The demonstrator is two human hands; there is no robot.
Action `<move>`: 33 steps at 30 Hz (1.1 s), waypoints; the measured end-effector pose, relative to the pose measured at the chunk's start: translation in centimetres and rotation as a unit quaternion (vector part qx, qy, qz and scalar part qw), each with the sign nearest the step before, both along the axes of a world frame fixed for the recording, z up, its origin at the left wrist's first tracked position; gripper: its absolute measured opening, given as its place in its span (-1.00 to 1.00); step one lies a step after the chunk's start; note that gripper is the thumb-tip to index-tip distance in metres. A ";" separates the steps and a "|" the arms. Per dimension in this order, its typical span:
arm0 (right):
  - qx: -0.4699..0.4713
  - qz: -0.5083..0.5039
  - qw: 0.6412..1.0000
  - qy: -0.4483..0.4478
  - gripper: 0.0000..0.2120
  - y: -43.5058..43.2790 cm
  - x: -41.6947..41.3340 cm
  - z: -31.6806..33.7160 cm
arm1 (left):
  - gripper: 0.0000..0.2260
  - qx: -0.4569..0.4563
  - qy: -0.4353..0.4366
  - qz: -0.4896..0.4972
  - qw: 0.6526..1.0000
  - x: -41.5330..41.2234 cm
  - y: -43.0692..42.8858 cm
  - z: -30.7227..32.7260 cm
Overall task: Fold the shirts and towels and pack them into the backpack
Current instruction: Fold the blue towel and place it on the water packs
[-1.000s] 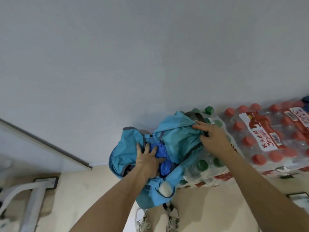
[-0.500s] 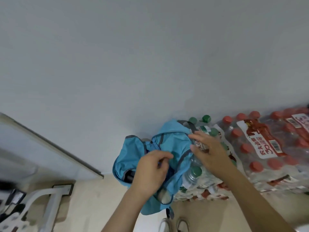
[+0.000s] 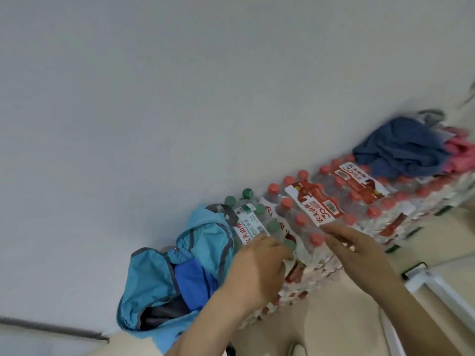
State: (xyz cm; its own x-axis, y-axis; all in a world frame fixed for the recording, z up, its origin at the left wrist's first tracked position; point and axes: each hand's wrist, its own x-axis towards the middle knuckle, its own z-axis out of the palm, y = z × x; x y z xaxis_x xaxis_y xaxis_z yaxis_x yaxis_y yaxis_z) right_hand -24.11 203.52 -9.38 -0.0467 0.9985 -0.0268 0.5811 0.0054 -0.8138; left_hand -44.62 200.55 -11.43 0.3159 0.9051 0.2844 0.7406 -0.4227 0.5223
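A plain pale wall [image 3: 154, 98] fills the upper and left part of the frame and meets a beige floor [image 3: 334, 317] along the bottom. Shrink-wrapped packs of water bottles [image 3: 359, 201] run against the wall from the centre to the right edge (green caps nearest the centre, red caps beyond).

My light blue backpack [image 3: 205, 247] slumps at lower centre-left against the wall, touching the green-capped pack. Its mouth gapes, with a bright blue cloth [image 3: 192, 278] inside. My left hand [image 3: 257, 273] hovers just right of the backpack, fingers loosely bent and holding nothing. My right hand [image 3: 359, 250] is over the red-capped bottles, fingers relaxed and straight, empty too.

At upper right a crumpled dark blue cloth [image 3: 401, 150] lies on the packs, with pink cloth [image 3: 462, 155] just beside it. A blurred white frame [image 3: 442, 291] stands at lower right.
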 end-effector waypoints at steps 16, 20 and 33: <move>-0.015 -0.142 0.987 0.069 -0.70 6.9 22.9 -1.1 | -0.68 0.005 0.077 0.015 0.997 18.0 12.4 1.6; -0.051 -0.228 0.922 0.308 -0.78 9.1 28.8 -1.1 | -0.64 0.005 0.067 -0.008 0.998 24.0 16.1 0.9; -0.039 -0.200 0.913 0.353 -0.65 22.1 37.9 0.0 | -0.45 -0.109 0.009 -0.006 0.994 39.9 32.9 2.9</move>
